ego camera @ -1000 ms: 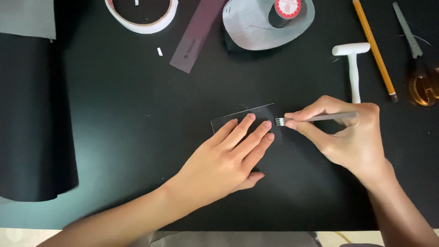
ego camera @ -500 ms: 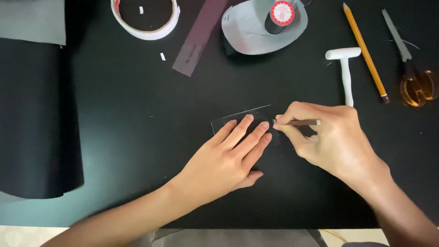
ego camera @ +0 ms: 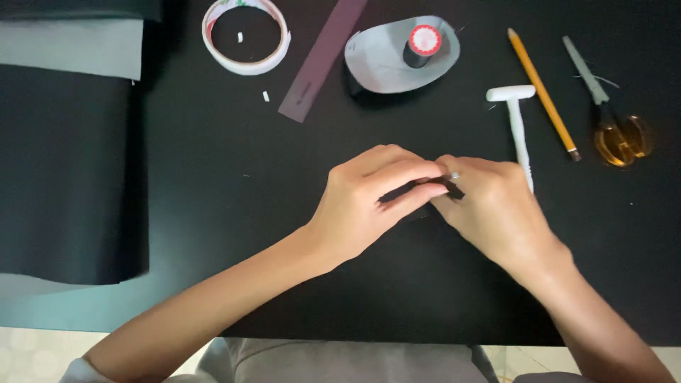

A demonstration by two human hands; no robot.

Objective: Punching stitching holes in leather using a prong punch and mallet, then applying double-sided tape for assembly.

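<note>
Both hands now pinch the small dark piece (ego camera: 420,190) lifted off the mat (ego camera: 213,177), left hand (ego camera: 369,206) no longer flat, right hand (ego camera: 496,213) beside the mallet (ego camera: 518,128).

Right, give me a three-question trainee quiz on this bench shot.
1. True or false: both hands hold the small black piece lifted between the fingers.
2. Which lies nearest the right hand? A tape roll B white mallet C scissors
3. Fill in: the yellow pencil lies between the white mallet and the ____.

Key: 1 true; 2 B; 3 scissors. The left hand meets the right at the piece.
</note>
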